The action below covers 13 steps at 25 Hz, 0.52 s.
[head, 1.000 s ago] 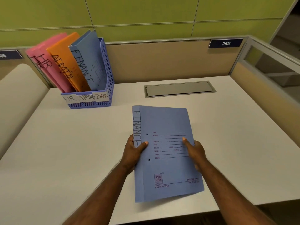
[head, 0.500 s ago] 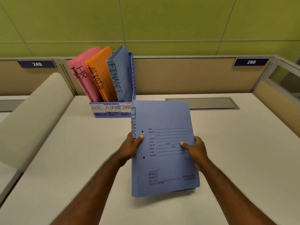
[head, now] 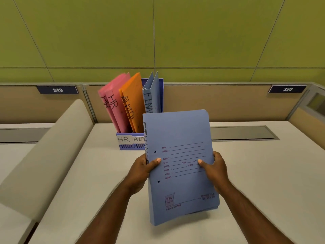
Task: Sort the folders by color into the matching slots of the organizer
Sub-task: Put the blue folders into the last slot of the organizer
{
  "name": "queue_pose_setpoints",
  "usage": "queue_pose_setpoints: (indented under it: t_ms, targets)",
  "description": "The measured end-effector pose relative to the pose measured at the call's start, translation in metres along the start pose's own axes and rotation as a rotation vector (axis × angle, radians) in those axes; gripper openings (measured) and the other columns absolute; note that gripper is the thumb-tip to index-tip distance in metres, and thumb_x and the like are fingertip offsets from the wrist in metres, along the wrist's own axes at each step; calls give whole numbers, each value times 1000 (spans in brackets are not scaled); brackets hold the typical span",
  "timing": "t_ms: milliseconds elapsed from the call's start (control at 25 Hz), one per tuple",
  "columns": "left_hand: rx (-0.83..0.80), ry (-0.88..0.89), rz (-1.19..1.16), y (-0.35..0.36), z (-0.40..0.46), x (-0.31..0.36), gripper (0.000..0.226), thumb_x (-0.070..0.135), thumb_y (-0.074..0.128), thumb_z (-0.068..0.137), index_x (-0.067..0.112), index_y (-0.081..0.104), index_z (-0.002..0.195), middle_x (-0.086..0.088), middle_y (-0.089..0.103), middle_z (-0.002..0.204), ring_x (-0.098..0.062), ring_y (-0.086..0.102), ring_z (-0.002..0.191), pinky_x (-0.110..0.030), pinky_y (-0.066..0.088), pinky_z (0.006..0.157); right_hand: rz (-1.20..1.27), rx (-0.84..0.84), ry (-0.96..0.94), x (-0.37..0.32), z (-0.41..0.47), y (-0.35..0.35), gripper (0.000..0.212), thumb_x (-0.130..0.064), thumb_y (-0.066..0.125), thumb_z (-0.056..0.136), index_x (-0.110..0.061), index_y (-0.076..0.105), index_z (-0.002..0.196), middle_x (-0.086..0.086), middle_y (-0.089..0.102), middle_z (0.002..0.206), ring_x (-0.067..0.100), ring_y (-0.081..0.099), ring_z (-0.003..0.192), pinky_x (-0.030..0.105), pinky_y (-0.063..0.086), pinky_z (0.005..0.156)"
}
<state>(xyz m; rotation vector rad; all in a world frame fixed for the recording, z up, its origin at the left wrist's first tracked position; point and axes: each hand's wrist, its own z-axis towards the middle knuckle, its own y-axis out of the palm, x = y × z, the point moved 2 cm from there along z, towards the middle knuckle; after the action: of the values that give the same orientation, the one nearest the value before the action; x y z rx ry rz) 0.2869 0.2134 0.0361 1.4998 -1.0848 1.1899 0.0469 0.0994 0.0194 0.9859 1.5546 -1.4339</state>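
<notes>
I hold a blue folder (head: 179, 131) marked FINANCE up off the desk, tilted toward me. My left hand (head: 140, 170) grips its spine edge and my right hand (head: 213, 170) grips its right edge, thumbs on the cover. Behind it stands the blue slotted organizer (head: 125, 147) with labels HR and ADMIN showing; its right part is hidden by the held folder. Pink HR folders (head: 114, 103), orange ADMIN folders (head: 133, 103) and a blue FINANCE folder (head: 152, 95) lean in its slots.
A white desk (head: 263, 173) spreads under my arms, with a grey cable hatch (head: 242, 132) at the back right. A beige rounded divider (head: 49, 152) runs along the left. Partition panels carry number plates 249 (head: 57, 90) and 250 (head: 287, 89).
I have lifted the blue folder off the desk and carried it forward toward the organizer, so it now covers the organizer's right side. Both hands kept their grip.
</notes>
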Motion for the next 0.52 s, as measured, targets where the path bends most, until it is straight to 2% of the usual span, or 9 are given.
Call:
queue_pose_setpoints:
  t_ms: [200, 400, 520]
  targets:
    - [104, 98, -67, -25, 2, 37, 41, 30, 64, 83, 17, 57, 121, -9, 71, 113, -34, 71, 98, -50, 59, 79, 32, -107, -87, -62, 26, 25, 59, -27, 73, 83, -16, 45, 134, 3, 56, 130, 19, 55, 107, 34, 49, 85]
    - [249, 235, -11, -32, 5, 76, 38, 36, 65, 80, 21, 58, 114, -2, 73, 108, -29, 74, 89, -43, 62, 71, 91, -241, -212, -133, 60, 41, 51, -35, 75, 80, -29, 48, 123, -7, 56, 127, 16, 57, 111, 34, 49, 90]
    - [349, 332, 90, -23, 11, 98, 37, 41, 65, 77, 26, 59, 111, 2, 72, 106, -24, 74, 85, -38, 62, 68, 128, -268, -326, -179, 80, 46, 69, -40, 75, 79, -29, 41, 137, -15, 47, 127, 9, 49, 116, 26, 45, 89]
